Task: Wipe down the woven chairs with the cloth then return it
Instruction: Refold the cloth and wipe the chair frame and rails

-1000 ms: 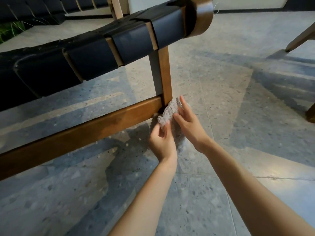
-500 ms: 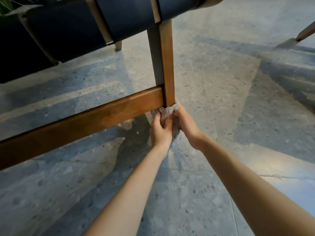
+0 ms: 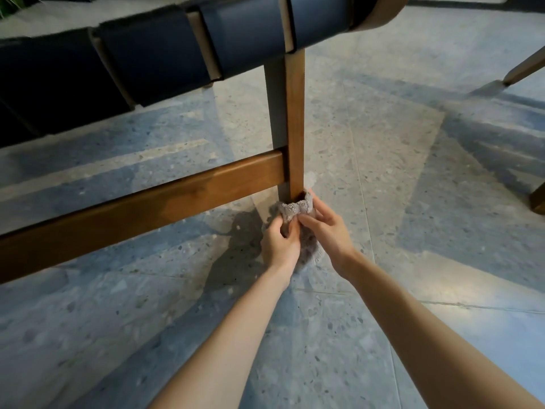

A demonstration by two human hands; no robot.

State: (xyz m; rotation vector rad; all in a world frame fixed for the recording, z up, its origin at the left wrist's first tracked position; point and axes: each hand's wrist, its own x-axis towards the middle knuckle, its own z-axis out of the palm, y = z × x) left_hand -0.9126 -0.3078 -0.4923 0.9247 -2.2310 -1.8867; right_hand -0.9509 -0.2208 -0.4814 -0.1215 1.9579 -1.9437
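Observation:
A woven chair fills the upper left: dark blue straps [image 3: 241,39] over a brown wooden frame, with an upright leg [image 3: 295,119] and a low side rail [image 3: 141,208]. A grey fluffy cloth [image 3: 295,208] is wrapped round the foot of the leg, close to the floor. My left hand [image 3: 278,242] pinches the cloth from the left. My right hand [image 3: 327,228] grips it from the right. The leg's very bottom is hidden by the cloth.
Grey speckled stone floor [image 3: 383,172] lies all around. Another chair's wooden leg [image 3: 525,67] slants in at the upper right, and a dark wooden piece [image 3: 538,199] shows at the right edge. Green plants [image 3: 8,4] peek in at the top left.
Both hands have slid the cloth down the leg, from the joint with the side rail to the foot. The camera has tilted, so more of the strapped seat shows.

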